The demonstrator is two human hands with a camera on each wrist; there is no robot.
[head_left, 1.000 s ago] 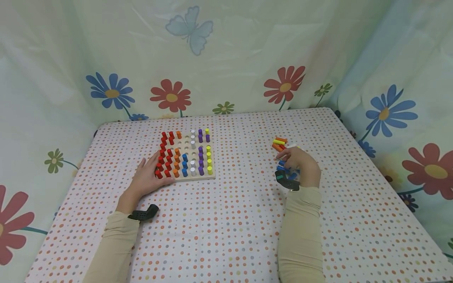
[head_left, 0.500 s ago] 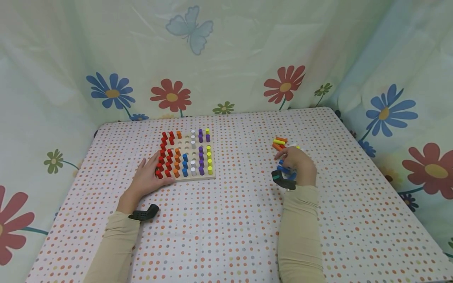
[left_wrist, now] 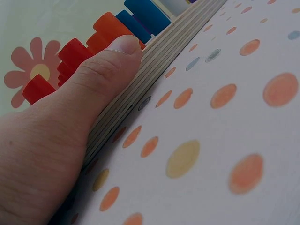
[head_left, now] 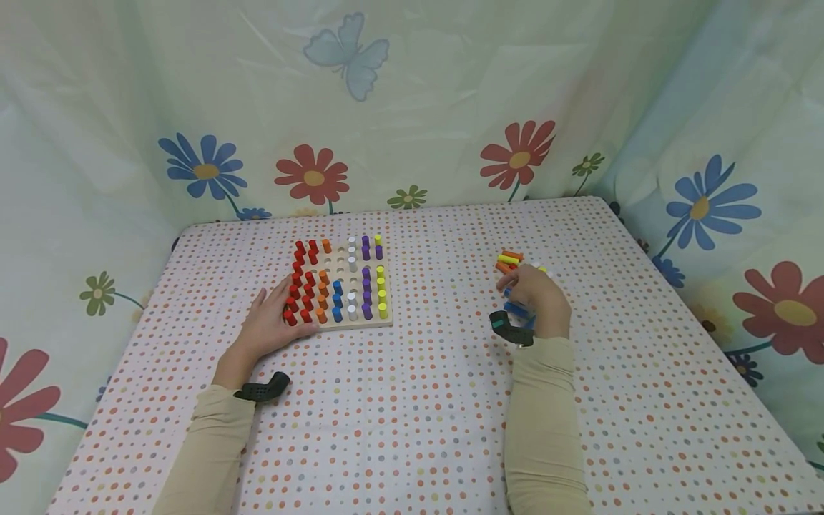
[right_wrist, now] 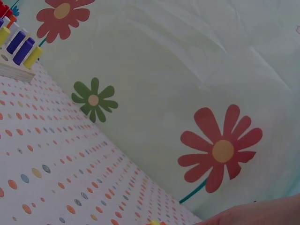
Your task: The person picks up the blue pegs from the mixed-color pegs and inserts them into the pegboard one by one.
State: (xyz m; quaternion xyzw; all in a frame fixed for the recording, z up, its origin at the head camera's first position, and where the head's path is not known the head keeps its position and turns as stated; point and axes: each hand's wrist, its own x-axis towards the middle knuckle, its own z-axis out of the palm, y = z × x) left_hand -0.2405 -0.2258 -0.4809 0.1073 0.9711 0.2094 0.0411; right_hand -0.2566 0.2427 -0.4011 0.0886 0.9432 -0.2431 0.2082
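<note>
Seven lengthwise columns of coloured pegs stand upright in a square, pale wooden pegboard (head_left: 375, 322) on the white, dotted tabletop (head_left: 412, 400), and its contents look unchanged over the past second. Against that earlier view, the right hand (head_left: 542, 293) has drifted slightly left, towards the board, while the left hand (head_left: 265, 325) has stayed at the board's near-left corner. From the left, the board carries two columns of red cylindrical pegs (head_left: 310, 290), then orange pegs (head_left: 323, 290), blue pegs (head_left: 337, 301), white pegs (head_left: 352, 299), purple pegs (head_left: 367, 286) and yellow pegs (head_left: 381, 284), one purple among the yellow; several middle holes are bare, and blue fills only the near end. The left hand's grip is around the corner, thumb along the near edge. Well apart to the right, the right hand is bent over a loose pile of mixed pegs (head_left: 508, 260); I cannot tell whether its grip has one.
</note>
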